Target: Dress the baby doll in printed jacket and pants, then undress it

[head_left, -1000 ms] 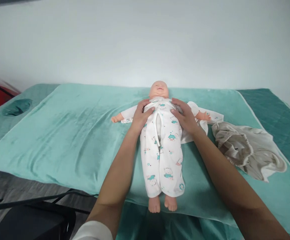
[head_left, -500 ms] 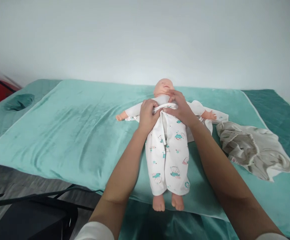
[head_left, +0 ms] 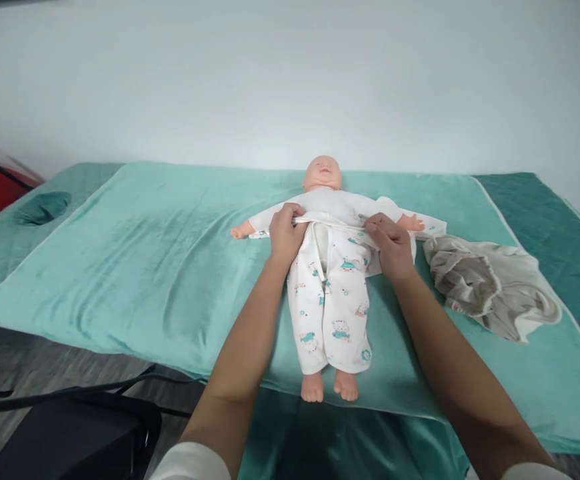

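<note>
A baby doll [head_left: 323, 175] lies on its back, arms spread, its feet toward me. It wears a white top [head_left: 333, 202] and white baby pants [head_left: 347, 287] printed with small animals, with a slit down the front. My left hand [head_left: 288, 233] is closed on the waistband at the doll's hip on the left of the view. At the opposite hip, my right hand [head_left: 390, 243] pinches the waistband between thumb and fingers and holds it out to the side. Part of a printed white garment lies spread under the doll's arms and back.
Crumpled beige cloth [head_left: 490, 287] with gathered elastic edges lies to the right. Beneath everything is a teal velvet sheet [head_left: 135, 267] on a padded bed with a face hole [head_left: 43, 208]. A black chair [head_left: 75, 433] stands at lower left; a white wall rises behind.
My right hand has moved from the middle of the waist out to the right hip, drawing the waistband with it. My left hand stays at the waistband. The view has shifted slightly.
</note>
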{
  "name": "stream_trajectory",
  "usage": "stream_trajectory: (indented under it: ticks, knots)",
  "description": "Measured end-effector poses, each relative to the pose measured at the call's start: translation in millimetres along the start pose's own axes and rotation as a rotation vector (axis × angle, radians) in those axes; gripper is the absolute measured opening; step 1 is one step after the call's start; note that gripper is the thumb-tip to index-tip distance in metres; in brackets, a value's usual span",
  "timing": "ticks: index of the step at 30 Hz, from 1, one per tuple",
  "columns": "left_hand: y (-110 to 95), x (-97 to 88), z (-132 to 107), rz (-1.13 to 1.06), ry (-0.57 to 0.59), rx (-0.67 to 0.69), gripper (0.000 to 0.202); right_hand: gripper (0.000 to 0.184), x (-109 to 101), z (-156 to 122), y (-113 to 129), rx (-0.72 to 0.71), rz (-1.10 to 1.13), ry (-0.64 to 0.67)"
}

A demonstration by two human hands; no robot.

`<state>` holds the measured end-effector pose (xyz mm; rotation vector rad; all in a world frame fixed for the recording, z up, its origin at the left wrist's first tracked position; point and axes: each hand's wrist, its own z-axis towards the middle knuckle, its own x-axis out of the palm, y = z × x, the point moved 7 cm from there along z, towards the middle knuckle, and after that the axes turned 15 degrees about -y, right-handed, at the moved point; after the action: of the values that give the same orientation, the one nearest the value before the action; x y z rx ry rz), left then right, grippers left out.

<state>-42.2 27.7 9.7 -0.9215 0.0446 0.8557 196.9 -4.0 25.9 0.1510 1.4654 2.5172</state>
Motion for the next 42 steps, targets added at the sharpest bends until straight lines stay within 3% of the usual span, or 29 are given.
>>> stream_trajectory:
  ticks: [6,9,14,17,20,24,27,34,42]
  knots:
    - [6.5,-2.1,-1.6,-0.085,-0.094,-0.041,0.013,0.062,5.9,-8.9,-12.8,0.059,-0.208,0.163]
    - [6.5,-3.2,-1.4,-0.052,-0.113,-0.035,0.012,0.059,7.0,-11.2,-13.8,0.053,-0.303,0.207]
    - [2.9,-14.0,-11.0,0.002,-0.14,0.006,0.013,0.047,4.7,-19.0,-19.3,0.151,-0.255,0.296]
    - [0.2,-30.3,-30.5,0.018,-0.156,0.015,0.013,0.047,0.7,-19.4,-26.1,0.143,-0.308,0.243]
    - [-0.7,-49.6,-57.5,-0.009,-0.144,-0.062,0.012,0.044,-1.3,-18.7,-27.4,0.031,-0.399,0.142]
    - [-1.7,-67.7,-91.6,-0.056,-0.116,-0.217,0.006,0.027,-2.1,-23.3,-21.9,-0.134,-0.534,0.034]
    - [-3.5,-74.4,-104.5,-0.072,-0.135,-0.271,0.004,0.014,-0.9,-28.9,-15.3,-0.227,-0.598,0.005]
    - [-4.5,-63.5,-96.7,-0.155,-0.052,-0.279,0.011,0.009,-0.8,-26.9,-13.8,-0.157,-0.542,-0.029]
    - [8.6,-44.1,-89.8,-0.243,0.023,-0.368,0.02,0.006,5.4,-24.3,-19.3,-0.131,-0.382,0.032]
